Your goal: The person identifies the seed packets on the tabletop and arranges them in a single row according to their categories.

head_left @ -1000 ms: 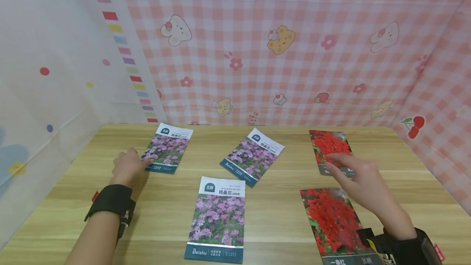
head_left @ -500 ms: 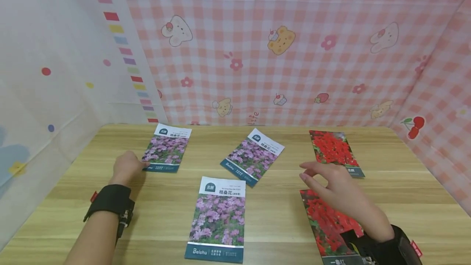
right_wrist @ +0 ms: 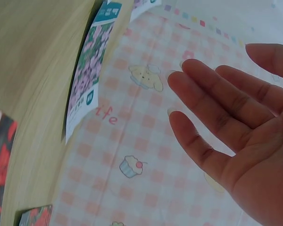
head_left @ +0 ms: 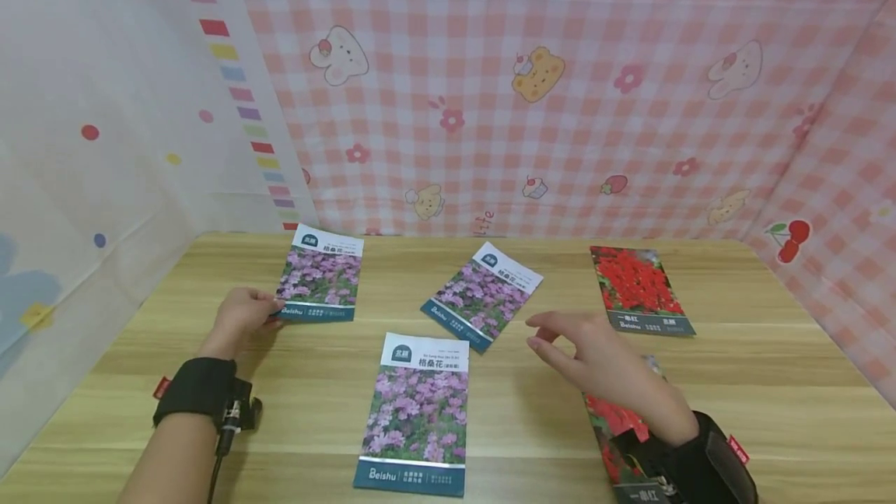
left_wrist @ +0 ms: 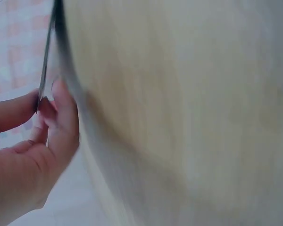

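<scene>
At the far left of the table, my left hand (head_left: 241,319) pinches the lower left corner of a purple-flower seed packet (head_left: 320,274) between thumb and fingers. In the left wrist view that packet (left_wrist: 46,56) appears edge-on, its corner gripped by the left hand (left_wrist: 42,136) just off the wood. My right hand (head_left: 602,360) hovers with relaxed fingers and holds nothing. It is nearest to the middle purple-flower packet (head_left: 483,294), to its left, and covers part of the near red-flower packet (head_left: 616,426). In the right wrist view the right hand (right_wrist: 236,113) has its fingers apart.
Another purple-flower packet (head_left: 413,411) lies at the front centre. A further red-flower packet (head_left: 640,286) lies at the back right. Patterned cloth (head_left: 476,99) rises behind the wooden table (head_left: 518,442) and along both sides.
My right hand has moved left and nearer from over the far red-flower packet, uncovering it. My left hand has come to pinch the far-left packet, which has turned and risen slightly.
</scene>
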`<action>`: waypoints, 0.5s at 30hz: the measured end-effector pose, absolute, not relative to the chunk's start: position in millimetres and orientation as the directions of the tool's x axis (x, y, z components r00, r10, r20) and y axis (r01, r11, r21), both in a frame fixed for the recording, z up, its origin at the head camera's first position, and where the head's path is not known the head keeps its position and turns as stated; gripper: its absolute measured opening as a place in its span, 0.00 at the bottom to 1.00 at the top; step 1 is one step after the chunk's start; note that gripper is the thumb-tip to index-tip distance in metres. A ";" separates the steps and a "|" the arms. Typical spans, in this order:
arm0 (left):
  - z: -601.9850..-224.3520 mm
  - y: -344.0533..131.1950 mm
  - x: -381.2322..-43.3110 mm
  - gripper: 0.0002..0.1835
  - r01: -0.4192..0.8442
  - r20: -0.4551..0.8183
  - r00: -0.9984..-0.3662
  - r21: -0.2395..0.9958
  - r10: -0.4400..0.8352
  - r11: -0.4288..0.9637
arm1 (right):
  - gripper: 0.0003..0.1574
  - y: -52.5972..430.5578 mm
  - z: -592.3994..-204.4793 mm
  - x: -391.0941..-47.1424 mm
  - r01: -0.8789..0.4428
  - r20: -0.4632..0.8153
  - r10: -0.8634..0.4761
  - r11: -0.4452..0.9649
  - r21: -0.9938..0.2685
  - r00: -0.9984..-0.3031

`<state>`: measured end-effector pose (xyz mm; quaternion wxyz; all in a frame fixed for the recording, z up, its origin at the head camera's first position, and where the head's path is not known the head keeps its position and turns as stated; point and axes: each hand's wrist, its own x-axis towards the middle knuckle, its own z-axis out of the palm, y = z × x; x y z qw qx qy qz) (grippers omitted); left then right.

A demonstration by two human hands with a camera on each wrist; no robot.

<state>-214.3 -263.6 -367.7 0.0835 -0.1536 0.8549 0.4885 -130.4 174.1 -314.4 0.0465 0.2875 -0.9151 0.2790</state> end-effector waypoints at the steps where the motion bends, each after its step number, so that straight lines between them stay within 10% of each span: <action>1: -366.8 -262.8 -213.1 0.16 -0.347 -0.308 -0.938 0.848 -0.162 0.400 | 0.14 172.8 -315.0 -130.8 -0.563 0.253 -0.509 0.671 -0.483 -0.823; 7: -357.6 -249.8 -204.4 0.20 -0.337 -0.326 -0.941 0.931 -0.093 0.144 | 0.14 167.8 -317.3 -130.9 -0.578 0.266 -0.519 0.654 -0.489 -0.812; 15: -339.6 -209.0 -188.5 0.17 -0.204 -0.204 -0.979 0.967 -0.011 0.153 | 0.13 161.8 -319.6 -129.0 -0.558 0.288 -0.483 0.642 -0.525 -0.827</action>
